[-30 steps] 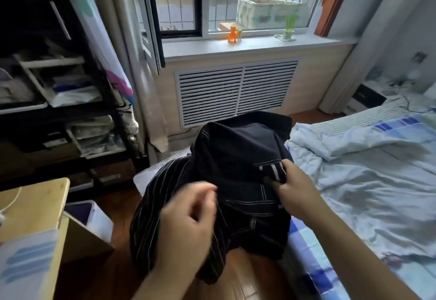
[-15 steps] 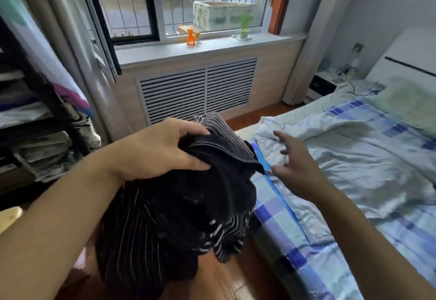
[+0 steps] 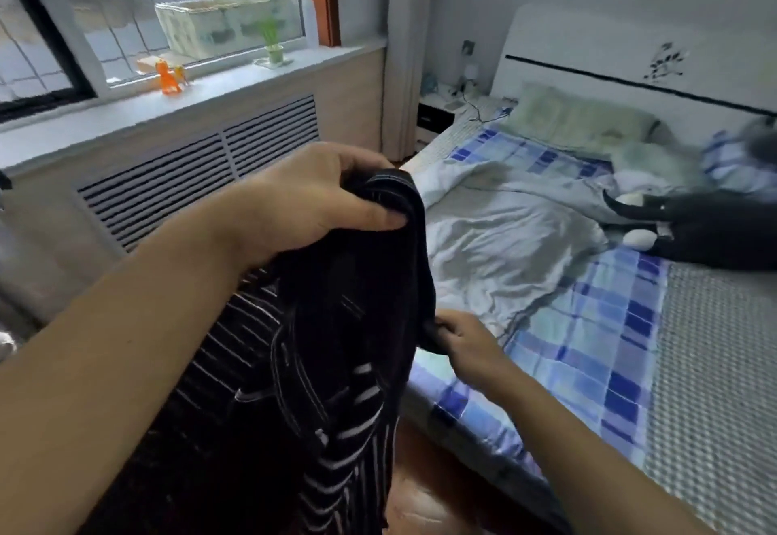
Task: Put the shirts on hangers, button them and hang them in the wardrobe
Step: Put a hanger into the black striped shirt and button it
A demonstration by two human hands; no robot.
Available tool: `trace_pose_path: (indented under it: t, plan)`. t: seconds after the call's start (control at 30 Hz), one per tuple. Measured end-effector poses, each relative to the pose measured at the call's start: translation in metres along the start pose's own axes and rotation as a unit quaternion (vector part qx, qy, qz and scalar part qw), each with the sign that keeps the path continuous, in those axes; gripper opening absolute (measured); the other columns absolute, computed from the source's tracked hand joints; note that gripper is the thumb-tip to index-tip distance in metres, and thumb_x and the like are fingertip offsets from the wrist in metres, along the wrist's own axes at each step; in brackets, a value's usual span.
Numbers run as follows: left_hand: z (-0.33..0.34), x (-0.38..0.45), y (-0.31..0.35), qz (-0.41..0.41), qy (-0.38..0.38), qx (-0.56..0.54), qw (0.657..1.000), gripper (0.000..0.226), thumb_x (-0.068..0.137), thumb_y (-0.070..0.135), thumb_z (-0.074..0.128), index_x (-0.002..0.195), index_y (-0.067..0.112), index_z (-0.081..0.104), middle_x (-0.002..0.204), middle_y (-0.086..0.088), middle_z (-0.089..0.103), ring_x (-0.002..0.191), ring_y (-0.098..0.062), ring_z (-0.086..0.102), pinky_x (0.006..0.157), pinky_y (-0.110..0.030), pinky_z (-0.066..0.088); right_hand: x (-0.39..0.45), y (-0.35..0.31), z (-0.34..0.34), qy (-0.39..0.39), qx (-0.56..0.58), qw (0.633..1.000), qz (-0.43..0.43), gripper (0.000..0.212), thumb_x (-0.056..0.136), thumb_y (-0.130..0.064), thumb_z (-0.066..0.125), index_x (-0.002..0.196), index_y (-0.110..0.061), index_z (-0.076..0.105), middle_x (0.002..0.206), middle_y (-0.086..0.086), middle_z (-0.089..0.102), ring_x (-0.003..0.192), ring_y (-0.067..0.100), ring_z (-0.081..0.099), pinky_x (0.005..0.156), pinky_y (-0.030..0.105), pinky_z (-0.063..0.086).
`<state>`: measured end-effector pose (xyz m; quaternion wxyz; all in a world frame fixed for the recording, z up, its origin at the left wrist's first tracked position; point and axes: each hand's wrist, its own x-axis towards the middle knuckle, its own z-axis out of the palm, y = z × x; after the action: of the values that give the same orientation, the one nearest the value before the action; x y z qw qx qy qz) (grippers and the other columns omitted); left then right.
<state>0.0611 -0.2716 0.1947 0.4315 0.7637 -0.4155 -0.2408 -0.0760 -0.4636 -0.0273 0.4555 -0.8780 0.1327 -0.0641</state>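
My left hand (image 3: 307,202) curls round the bunched top of the shirt (image 3: 336,366), my right hand (image 3: 466,339) pinches its lower edge, beside the bed (image 3: 588,345). The soft dark cloth with thin pale stripes hangs limp; no hanger shows, so hanging and buttoning remain

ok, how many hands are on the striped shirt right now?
2. The left hand grips the bunched top of the dark striped shirt; the right hand pinches its edge lower down, by the bed. No hanger is visible.
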Motion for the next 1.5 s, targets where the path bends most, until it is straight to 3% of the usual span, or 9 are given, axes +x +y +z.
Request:
trace_pose_path:
  t: [0.23,0.43,0.77,0.9,1.03,1.13,1.27,1.4,1.5]
  plan:
    - [0.041,0.12,0.092,0.057,-0.09,0.308,0.945,0.013,0.094,0.029,0.071,0.107,0.03,0.073,0.091,0.009,0.074,0.09,-0.011,0.07,0.084,-0.035,0.055,-0.038,-0.009,-0.321,0.514,-0.085,0.853,0.033,0.043,0.078,-0.021,0.038,0.1,-0.005,0.071,0.09,0.014,0.068,0.086,0.025,0.06,0.083,0.051,0.052]
    - [0.122,0.225,0.238,0.198,0.058,0.321,0.925,0.032,0.089,0.035,0.078,0.11,0.012,0.07,0.097,-0.013,0.072,0.091,-0.033,0.068,0.086,-0.048,0.057,-0.113,-0.055,-0.539,0.656,-0.218,0.721,0.046,0.044,0.086,-0.011,0.038,0.117,-0.001,0.068,0.111,0.033,0.066,0.106,0.045,0.063,0.088,0.049,0.045]
    - [0.322,0.336,0.246,0.236,0.02,0.362,0.902,0.01,0.097,0.011,0.066,0.097,0.01,0.076,0.077,-0.004,0.073,0.066,-0.02,0.066,0.068,-0.027,0.051,-0.249,0.115,-0.652,0.592,-0.338,0.723,0.114,0.026,0.087,-0.006,0.046,0.098,-0.004,0.07,0.098,0.025,0.069,0.088,0.043,0.062,0.065,0.039,0.038]
    - [0.404,0.318,0.154,0.238,0.019,0.33,0.913,0.013,0.094,0.011,0.07,0.097,0.018,0.081,0.086,-0.004,0.071,0.082,-0.028,0.067,0.076,-0.037,0.049,-0.322,0.214,-0.614,0.216,-0.368,0.878,0.217,0.02,0.097,-0.011,0.06,0.096,-0.023,0.076,0.097,-0.01,0.071,0.091,0.013,0.064,0.08,0.028,0.049]
    - [0.531,0.248,0.003,0.045,-0.159,0.294,0.942,0.023,0.093,0.023,0.073,0.104,0.043,0.079,0.081,-0.001,0.05,0.078,-0.026,0.058,0.068,-0.031,0.032,-0.38,0.329,-0.475,-0.108,-0.245,0.872,0.409,0.027,0.1,-0.032,0.063,0.072,-0.035,0.061,0.079,-0.016,0.06,0.073,0.004,0.057,0.065,0.018,0.043]
    - [0.6,0.186,-0.086,-0.152,-0.131,0.218,0.955,0.026,0.094,0.021,0.064,0.09,0.039,0.082,0.074,-0.008,0.068,0.076,-0.033,0.067,0.063,-0.036,0.037,-0.401,0.383,-0.361,-0.128,-0.169,0.842,0.496,0.018,0.102,-0.033,0.059,0.088,-0.026,0.068,0.087,-0.006,0.062,0.077,0.013,0.062,0.07,0.026,0.05]
    - [0.629,0.137,-0.121,-0.373,-0.012,0.067,0.926,0.028,0.098,0.004,0.058,0.121,0.008,0.073,0.114,-0.022,0.072,0.1,-0.036,0.069,0.071,-0.033,0.044,-0.397,0.394,-0.279,-0.093,-0.086,0.833,0.538,0.029,0.103,-0.031,0.057,0.075,-0.025,0.054,0.083,-0.002,0.058,0.077,0.017,0.059,0.063,0.03,0.043]
    - [0.618,0.159,-0.109,-0.351,0.187,-0.207,0.894,0.017,0.106,0.001,0.041,0.111,0.006,0.056,0.126,-0.037,0.06,0.076,-0.014,0.073,0.073,-0.026,0.06,-0.371,0.374,-0.245,0.027,-0.046,0.864,0.502,0.019,0.102,-0.029,0.058,0.099,-0.012,0.066,0.094,-0.001,0.066,0.097,0.023,0.065,0.075,0.033,0.051]
    - [0.604,0.167,-0.099,-0.409,0.236,-0.334,0.816,0.041,0.105,0.016,0.053,0.144,0.017,0.039,0.136,-0.021,0.053,0.083,-0.018,0.064,0.089,-0.043,0.054,-0.335,0.351,-0.245,0.108,0.032,0.882,0.458,0.02,0.099,-0.026,0.061,0.095,-0.007,0.068,0.086,0.002,0.068,0.079,0.016,0.063,0.074,0.035,0.048]
